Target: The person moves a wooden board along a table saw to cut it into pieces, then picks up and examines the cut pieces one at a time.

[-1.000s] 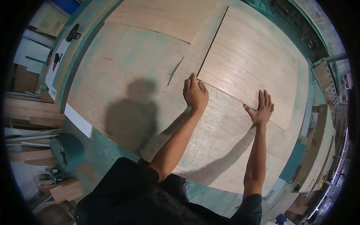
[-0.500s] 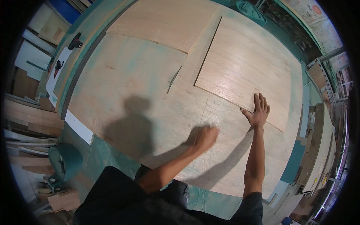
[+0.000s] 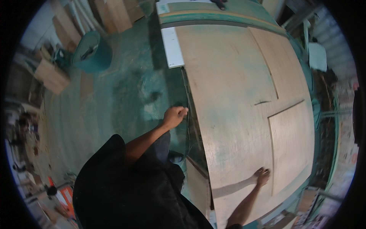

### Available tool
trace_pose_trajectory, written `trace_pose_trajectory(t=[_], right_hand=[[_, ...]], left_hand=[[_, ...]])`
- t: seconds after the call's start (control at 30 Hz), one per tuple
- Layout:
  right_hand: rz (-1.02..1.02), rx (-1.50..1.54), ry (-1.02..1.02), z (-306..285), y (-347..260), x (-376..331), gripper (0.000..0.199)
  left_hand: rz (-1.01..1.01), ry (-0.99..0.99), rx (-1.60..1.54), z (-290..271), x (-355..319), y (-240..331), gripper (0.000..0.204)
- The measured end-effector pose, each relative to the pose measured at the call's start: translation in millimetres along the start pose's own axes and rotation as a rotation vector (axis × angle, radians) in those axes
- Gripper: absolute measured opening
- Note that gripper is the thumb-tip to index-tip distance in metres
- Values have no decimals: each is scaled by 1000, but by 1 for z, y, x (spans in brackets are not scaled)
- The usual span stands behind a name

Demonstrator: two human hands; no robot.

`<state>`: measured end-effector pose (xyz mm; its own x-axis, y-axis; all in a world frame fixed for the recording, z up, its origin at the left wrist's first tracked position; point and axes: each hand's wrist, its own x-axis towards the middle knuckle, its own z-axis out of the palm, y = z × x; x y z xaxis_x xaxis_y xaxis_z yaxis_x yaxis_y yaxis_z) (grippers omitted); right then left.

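Observation:
My left hand is held off the worktable, over the gap between its edge and the green floor. Its fingers are closed; whatever they may hold is hidden. My right hand hovers with curled fingers above the big plywood sheet, beside the near edge of a smaller plywood panel. Nothing shows in it. A thin dark strip or slit marks the sheet past that panel's corner. Another plywood panel lies farther along the sheet.
A green bin stands on the floor at the upper left, with wood offcuts beside it. A white board juts from the table's far end. Behind it runs a green bench with a dark tool.
The view has swung left, toward the floor and bin. My right hand has come off the panel and its fingers have curled. My left hand has moved from over the sheet to beyond the table's edge.

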<state>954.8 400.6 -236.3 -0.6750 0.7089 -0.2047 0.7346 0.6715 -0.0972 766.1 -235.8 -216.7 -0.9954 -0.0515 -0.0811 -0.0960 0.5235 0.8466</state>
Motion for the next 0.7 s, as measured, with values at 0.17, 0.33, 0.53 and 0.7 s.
trace_pose_trajectory(t=[0.17,0.33,0.53,0.7], right_hand=[[-187,-10,344,73,-15,-156,63],[119,25,313,85,-53,-253,72],[290,37,16,66,-132,-199,81],[601,-29,136,73,-121,-234,83]], left_hand=[[-795,34,-832,15,16,-84,24],[-774,261,-685,102,125,-129,41],[-302,369,-332,75,300,-220,53],[-398,80,-981,110,304,-185,53]])
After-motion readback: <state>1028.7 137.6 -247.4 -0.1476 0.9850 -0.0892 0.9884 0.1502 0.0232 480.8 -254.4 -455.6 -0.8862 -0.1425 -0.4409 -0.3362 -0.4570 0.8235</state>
